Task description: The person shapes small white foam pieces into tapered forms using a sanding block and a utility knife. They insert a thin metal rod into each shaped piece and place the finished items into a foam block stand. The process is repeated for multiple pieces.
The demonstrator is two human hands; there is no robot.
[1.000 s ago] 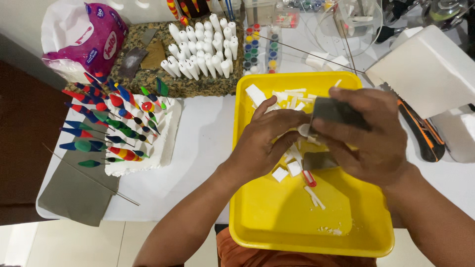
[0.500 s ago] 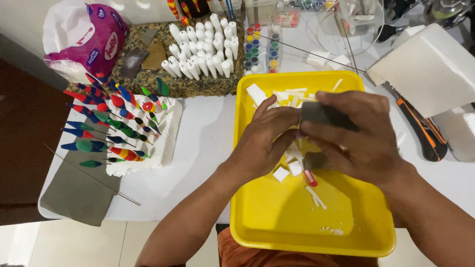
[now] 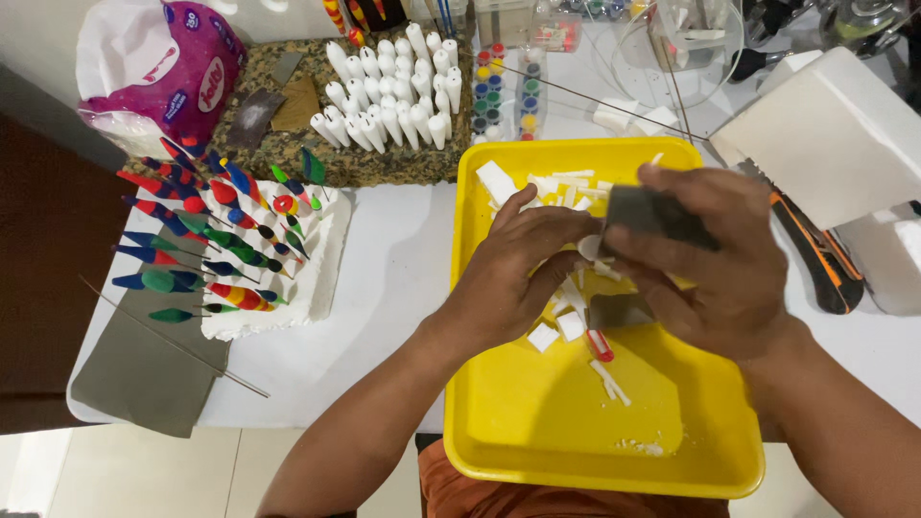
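Note:
Over a yellow tray (image 3: 537,422), my left hand (image 3: 513,278) pinches a small white foam piece (image 3: 588,247) at its fingertips. Against that piece my right hand (image 3: 715,264) presses a dark grey sanding block (image 3: 652,213), which it grips from above. Both hands meet above the tray's middle. Below them lie white foam offcuts (image 3: 556,331), a small red-tipped piece (image 3: 600,343) and thin white slivers (image 3: 610,381). More cut foam strips (image 3: 561,187) sit at the tray's far end.
A white foam block (image 3: 312,259) at left holds several painted floats on sticks. Behind it, unpainted white float bodies (image 3: 384,105) stand on a speckled board. Paint pots (image 3: 507,96), a pink bag (image 3: 158,72), an orange-black utility knife (image 3: 815,254), a large white foam slab (image 3: 825,134), grey sandpaper sheet (image 3: 144,369).
The right hand with the sanding block has shifted slightly across the foam piece; both hands stay together over the tray.

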